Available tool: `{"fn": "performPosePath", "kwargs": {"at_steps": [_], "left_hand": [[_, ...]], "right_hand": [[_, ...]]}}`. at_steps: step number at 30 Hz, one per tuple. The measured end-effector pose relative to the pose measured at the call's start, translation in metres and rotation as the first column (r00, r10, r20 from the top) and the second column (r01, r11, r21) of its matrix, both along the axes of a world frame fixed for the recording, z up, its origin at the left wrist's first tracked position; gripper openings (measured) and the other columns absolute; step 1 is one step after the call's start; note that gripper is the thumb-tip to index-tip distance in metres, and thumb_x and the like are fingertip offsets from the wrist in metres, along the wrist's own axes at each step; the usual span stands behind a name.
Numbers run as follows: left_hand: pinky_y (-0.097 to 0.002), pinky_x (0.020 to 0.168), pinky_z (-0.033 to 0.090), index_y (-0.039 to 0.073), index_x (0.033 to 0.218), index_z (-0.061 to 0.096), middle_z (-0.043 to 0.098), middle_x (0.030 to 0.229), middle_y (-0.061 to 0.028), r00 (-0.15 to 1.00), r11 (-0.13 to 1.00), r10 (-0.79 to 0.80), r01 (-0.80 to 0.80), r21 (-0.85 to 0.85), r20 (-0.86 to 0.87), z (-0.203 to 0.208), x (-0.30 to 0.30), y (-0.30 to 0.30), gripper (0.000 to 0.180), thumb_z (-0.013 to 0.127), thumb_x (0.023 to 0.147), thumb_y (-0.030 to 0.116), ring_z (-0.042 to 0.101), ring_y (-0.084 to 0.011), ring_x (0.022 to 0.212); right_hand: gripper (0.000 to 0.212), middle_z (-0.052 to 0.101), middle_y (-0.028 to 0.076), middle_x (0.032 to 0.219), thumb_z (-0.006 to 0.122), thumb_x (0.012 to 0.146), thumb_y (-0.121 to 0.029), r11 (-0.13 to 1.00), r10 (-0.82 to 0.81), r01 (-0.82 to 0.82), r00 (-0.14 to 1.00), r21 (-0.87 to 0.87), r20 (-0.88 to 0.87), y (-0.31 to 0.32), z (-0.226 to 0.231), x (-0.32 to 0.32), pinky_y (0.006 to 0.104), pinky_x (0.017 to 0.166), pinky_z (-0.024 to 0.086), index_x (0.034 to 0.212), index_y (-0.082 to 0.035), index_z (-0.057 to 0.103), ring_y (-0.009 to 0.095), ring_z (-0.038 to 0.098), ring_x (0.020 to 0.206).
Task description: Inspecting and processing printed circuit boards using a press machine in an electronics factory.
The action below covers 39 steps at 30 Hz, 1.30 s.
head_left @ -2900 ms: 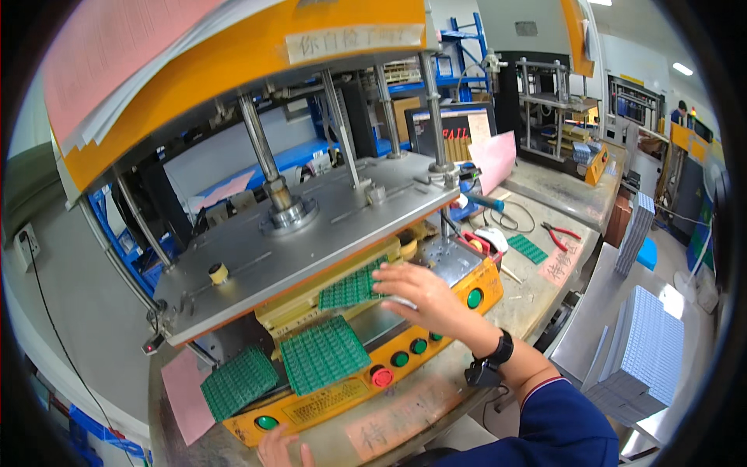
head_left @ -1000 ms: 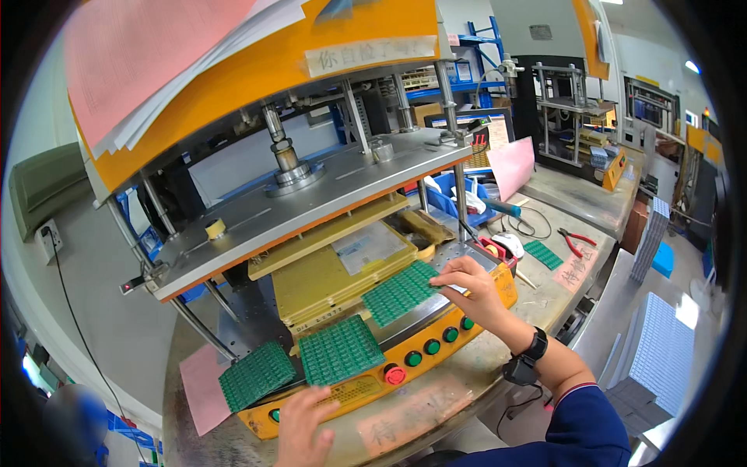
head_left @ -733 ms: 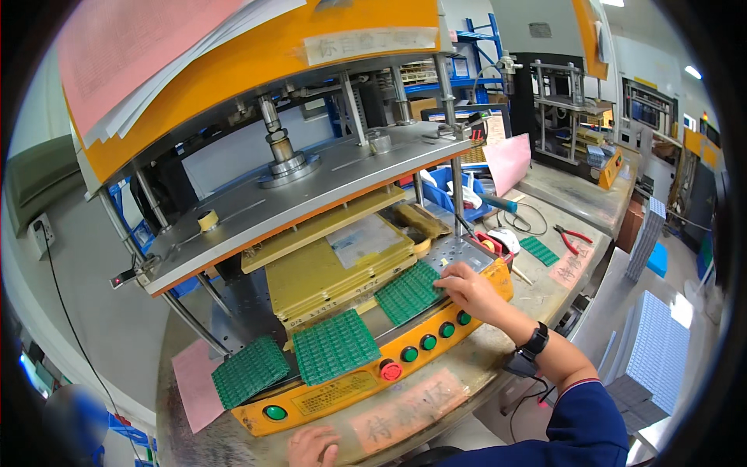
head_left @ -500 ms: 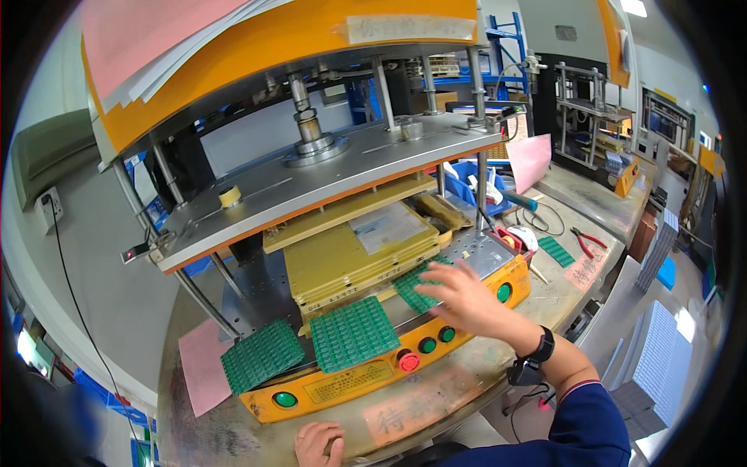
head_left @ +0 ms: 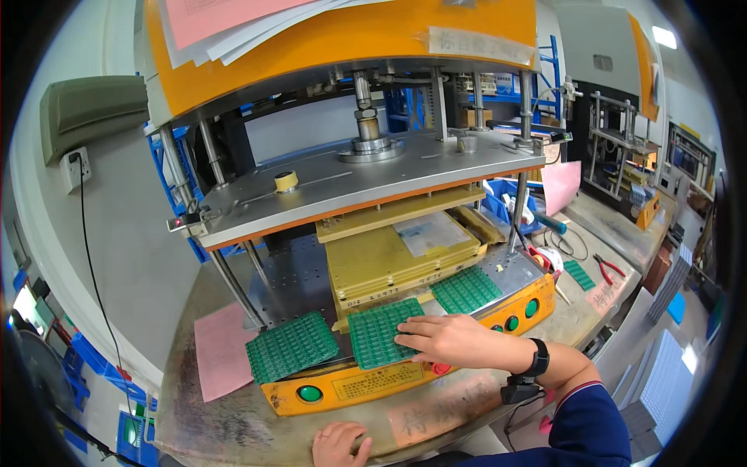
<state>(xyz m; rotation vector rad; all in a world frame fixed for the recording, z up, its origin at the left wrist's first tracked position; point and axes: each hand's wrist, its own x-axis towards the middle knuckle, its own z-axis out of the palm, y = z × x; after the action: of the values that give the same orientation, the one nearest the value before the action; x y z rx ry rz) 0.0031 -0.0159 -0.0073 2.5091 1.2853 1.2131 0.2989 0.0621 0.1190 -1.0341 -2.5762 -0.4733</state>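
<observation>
My right hand [head_left: 447,340]: fingers together, can't tell whether pinching | middle green circuit-board panel [head_left: 377,336]: nine o'clock, under fingertips | yellow die block [head_left: 405,263]: eleven o'clock | red button [head_left: 440,369]: six o'clock, partly hidden by my hand

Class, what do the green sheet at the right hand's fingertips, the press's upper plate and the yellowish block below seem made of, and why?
Green sheet: perhaps circuit-board laminate, semi-gloss; thin, with a repeating pattern.
Upper plate: probably metal, satin; grey with soft reflections.
Yellowish block: possibly resin or plastic, faintly glossy; same colour on top and sides.
</observation>
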Motion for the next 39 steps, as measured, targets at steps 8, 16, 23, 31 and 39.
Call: {"fn": "performPosePath", "kwargs": {"at_steps": [8, 16, 23, 31, 39], "left_hand": [[-0.0402, 0.082, 0.046, 0.009, 0.091, 0.066, 0.067, 0.097, -0.0083, 1.0, 0.999, 0.028, -0.027, 0.021, -0.005, -0.001, 0.0, 0.001, 0.014, 0.069, 0.079, 0.016, 0.062, -0.0298, 0.093], [-0.0393, 0.08, 0.046, 0.011, 0.09, 0.066, 0.067, 0.098, -0.0075, 0.997, 0.995, 0.07, -0.068, 0.066, -0.03, -0.004, 0.002, 0.001, 0.013, 0.071, 0.079, 0.018, 0.062, -0.029, 0.093], [-0.0391, 0.078, 0.047, 0.011, 0.089, 0.066, 0.067, 0.094, -0.0069, 0.997, 0.997, 0.066, -0.064, 0.05, -0.033, -0.007, 0.002, 0.001, 0.013, 0.07, 0.08, 0.019, 0.062, -0.0285, 0.089], [-0.0383, 0.077, 0.046, 0.011, 0.087, 0.065, 0.066, 0.093, -0.0063, 0.998, 0.996, 0.06, -0.058, 0.066, -0.033, -0.006, 0.002, 0.002, 0.011, 0.069, 0.08, 0.018, 0.061, -0.0279, 0.088], [-0.0381, 0.079, 0.046, 0.011, 0.087, 0.065, 0.067, 0.093, -0.0059, 0.996, 0.995, 0.069, -0.066, 0.071, -0.048, -0.005, 0.002, 0.001, 0.011, 0.069, 0.08, 0.018, 0.062, -0.0268, 0.089]], "right_hand": [[0.042, 0.065, 0.014, 0.117, 0.057, 0.079, -0.003, 0.998, 0.054, -0.045, 0.973, 0.045, -0.226, 0.016, 0.025, 0.007, 0.0353, 0.079, 0.057, 0.121, -0.005, 0.059, 0.029, 0.065, 0.103], [0.033, 0.056, 0.013, 0.132, 0.061, 0.088, -0.011, 0.999, 0.007, 0.009, 0.917, 0.038, -0.398, 0.14, 0.021, 0.015, 0.0409, 0.099, 0.047, 0.12, -0.004, 0.061, 0.03, 0.05, 0.126], [0.033, 0.053, 0.012, 0.136, 0.059, 0.091, -0.014, 0.996, -0.077, 0.058, 0.917, -0.06, -0.392, 0.169, 0.012, 0.013, 0.0406, 0.104, 0.043, 0.122, -0.004, 0.061, 0.03, 0.047, 0.128], [0.034, 0.052, 0.012, 0.138, 0.057, 0.091, -0.015, 0.996, -0.088, 0.071, 0.924, -0.059, -0.371, 0.17, 0.014, 0.012, 0.0402, 0.106, 0.041, 0.124, -0.004, 0.06, 0.031, 0.048, 0.126], [0.034, 0.054, 0.013, 0.135, 0.054, 0.095, -0.025, 0.989, -0.125, 0.091, 0.93, -0.114, -0.346, 0.169, 0.018, 0.01, 0.0419, 0.103, 0.043, 0.121, -0.004, 0.062, 0.032, 0.048, 0.127]]}}
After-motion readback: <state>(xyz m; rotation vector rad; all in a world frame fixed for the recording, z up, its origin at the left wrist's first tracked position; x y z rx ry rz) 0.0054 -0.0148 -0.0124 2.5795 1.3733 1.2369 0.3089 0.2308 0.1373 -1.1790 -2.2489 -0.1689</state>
